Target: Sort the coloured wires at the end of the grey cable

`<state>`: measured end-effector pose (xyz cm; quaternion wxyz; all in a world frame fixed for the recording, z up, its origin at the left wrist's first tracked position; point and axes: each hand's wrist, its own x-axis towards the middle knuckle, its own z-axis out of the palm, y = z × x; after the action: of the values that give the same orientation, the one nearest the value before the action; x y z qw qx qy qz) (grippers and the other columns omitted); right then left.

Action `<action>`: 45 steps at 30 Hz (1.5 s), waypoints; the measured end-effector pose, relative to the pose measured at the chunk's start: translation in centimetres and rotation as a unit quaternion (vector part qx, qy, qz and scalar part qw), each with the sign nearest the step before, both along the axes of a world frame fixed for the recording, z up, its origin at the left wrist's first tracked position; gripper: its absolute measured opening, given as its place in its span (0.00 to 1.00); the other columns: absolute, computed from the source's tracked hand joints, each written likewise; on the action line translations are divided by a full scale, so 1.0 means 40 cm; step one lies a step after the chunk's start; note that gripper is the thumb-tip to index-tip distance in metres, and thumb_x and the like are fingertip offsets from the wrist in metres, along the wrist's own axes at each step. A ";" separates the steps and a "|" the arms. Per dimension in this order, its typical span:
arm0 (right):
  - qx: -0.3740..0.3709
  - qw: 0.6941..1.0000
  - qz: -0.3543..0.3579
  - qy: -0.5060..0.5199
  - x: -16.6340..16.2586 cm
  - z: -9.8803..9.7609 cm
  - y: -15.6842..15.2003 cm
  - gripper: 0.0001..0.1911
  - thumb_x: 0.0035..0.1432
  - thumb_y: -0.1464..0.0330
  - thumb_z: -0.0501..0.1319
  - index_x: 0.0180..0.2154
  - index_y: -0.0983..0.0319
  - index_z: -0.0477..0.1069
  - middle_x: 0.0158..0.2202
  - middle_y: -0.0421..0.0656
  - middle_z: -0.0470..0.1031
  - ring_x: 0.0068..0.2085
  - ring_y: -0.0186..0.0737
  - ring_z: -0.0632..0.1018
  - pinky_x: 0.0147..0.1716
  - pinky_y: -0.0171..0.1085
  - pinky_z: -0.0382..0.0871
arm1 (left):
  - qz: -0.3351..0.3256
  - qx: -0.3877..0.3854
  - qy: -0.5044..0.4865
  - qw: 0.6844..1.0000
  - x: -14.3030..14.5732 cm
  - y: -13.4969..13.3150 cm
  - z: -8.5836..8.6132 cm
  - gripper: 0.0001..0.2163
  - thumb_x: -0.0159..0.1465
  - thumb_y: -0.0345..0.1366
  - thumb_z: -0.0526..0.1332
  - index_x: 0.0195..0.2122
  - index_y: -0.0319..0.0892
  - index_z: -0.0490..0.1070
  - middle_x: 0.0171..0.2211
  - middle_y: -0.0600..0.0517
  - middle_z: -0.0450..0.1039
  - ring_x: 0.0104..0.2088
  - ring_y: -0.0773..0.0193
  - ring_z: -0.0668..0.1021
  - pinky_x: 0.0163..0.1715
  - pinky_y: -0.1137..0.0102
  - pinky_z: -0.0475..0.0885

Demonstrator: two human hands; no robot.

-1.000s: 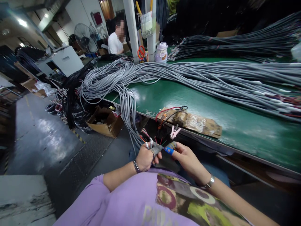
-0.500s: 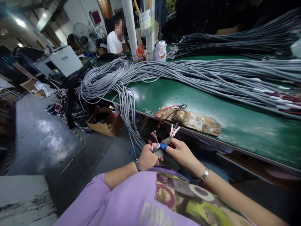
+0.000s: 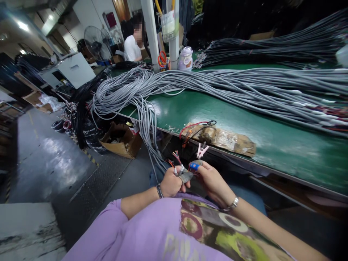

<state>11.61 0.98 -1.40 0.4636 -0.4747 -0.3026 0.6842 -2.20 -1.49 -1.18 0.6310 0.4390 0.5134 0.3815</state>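
Observation:
My left hand (image 3: 172,182) is closed round the ends of grey cables (image 3: 159,159) that hang down from the bench. Thin coloured wires (image 3: 176,156) fan out above its thumb, and its fingertips have grey wrapping on them. Just right of it, my right hand (image 3: 213,179) is closed in a pinch, with blue tape round the thumb. Small dark reddish strands show near its fingertips, too small to make out. A pink clothes peg (image 3: 202,150) stands at the bench edge above my right hand, apart from it.
On the green bench (image 3: 277,145) lie a long bundle of grey cables (image 3: 217,81) and a taped cardboard strip (image 3: 231,140) with red and black leads. An open carton (image 3: 122,143) is below on the left. Behind the bench sits a person in white (image 3: 132,49).
My right hand has drawn slightly away to the right from the left hand and lowered, leaving the pink peg in fuller view. The left hand keeps its hold on the cables.

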 end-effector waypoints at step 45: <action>0.127 0.978 0.095 -0.133 0.036 0.031 -0.005 0.21 0.41 0.50 0.69 0.27 0.60 0.72 0.25 0.41 0.71 0.28 0.37 0.69 0.29 0.37 0.65 | 0.079 0.033 -0.007 0.996 0.002 0.004 -0.017 0.13 0.53 0.44 0.65 0.23 0.40 0.66 0.14 0.58 0.66 0.10 0.75 0.62 0.09 0.77 0.51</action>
<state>13.05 0.76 -0.15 0.4091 -0.4677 -0.4895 0.6118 -2.11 -1.32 -1.86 0.5874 0.4150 0.5291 0.4502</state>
